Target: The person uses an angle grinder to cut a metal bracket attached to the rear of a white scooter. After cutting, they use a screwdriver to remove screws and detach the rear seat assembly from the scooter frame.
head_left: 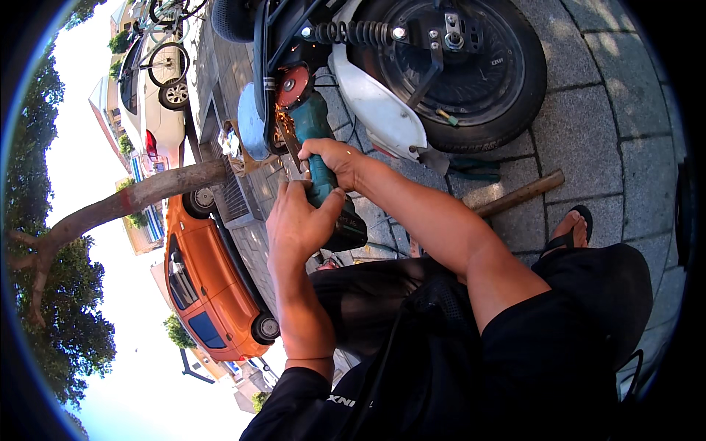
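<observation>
A teal angle grinder [312, 117] with a black rear end is in both my hands. My right hand [334, 160] wraps its middle. My left hand [300, 224] grips lower on the body, thumb across it. At its far end a red disc [295, 85] meets the dark frame [262, 66] of a scooter, and orange sparks [282, 121] fly there. A narrow brownish strip [289, 138] lies beside the grinder near my right fingers; I cannot tell what it belongs to. Right of the disc are a white fender [371, 103] and a black spring shock absorber [349, 32].
A black-tyred wheel [471, 81] is at upper right. On the paving lie a wooden handle [521, 192] and dark green gloves or cloth [474, 170]. My sandalled foot [576, 228] is at right. Farther left are a tree trunk [147, 189], an orange car [220, 283], a white car [147, 110] and a bicycle [168, 65].
</observation>
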Action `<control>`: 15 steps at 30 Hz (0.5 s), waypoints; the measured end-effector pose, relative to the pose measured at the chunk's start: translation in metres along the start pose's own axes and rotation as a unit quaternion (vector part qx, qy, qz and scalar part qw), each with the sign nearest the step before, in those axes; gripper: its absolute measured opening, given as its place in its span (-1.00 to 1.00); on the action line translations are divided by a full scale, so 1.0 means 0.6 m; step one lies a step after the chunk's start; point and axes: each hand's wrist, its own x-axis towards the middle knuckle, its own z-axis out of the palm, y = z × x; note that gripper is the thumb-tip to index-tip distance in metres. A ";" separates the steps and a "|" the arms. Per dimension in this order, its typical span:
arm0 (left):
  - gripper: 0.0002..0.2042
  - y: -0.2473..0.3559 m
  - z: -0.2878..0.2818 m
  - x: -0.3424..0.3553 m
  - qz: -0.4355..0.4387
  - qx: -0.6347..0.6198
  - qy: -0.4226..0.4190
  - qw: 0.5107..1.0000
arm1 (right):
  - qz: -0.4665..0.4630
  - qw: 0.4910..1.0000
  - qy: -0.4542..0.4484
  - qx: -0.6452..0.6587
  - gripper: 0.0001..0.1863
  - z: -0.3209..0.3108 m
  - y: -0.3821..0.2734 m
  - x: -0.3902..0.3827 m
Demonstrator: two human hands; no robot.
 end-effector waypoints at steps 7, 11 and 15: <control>-0.29 0.005 -0.005 -0.001 -0.008 0.014 -0.011 1.000 | 0.013 1.000 -0.004 0.011 -0.83 -0.001 0.004 0.003; -0.28 0.014 -0.005 -0.001 -0.016 0.025 -0.016 0.999 | 0.007 1.000 -0.012 0.017 -0.84 -0.004 0.003 0.001; -0.28 0.020 -0.006 -0.004 -0.015 0.029 -0.017 0.999 | 0.010 0.999 -0.030 0.025 -0.86 -0.008 0.003 0.001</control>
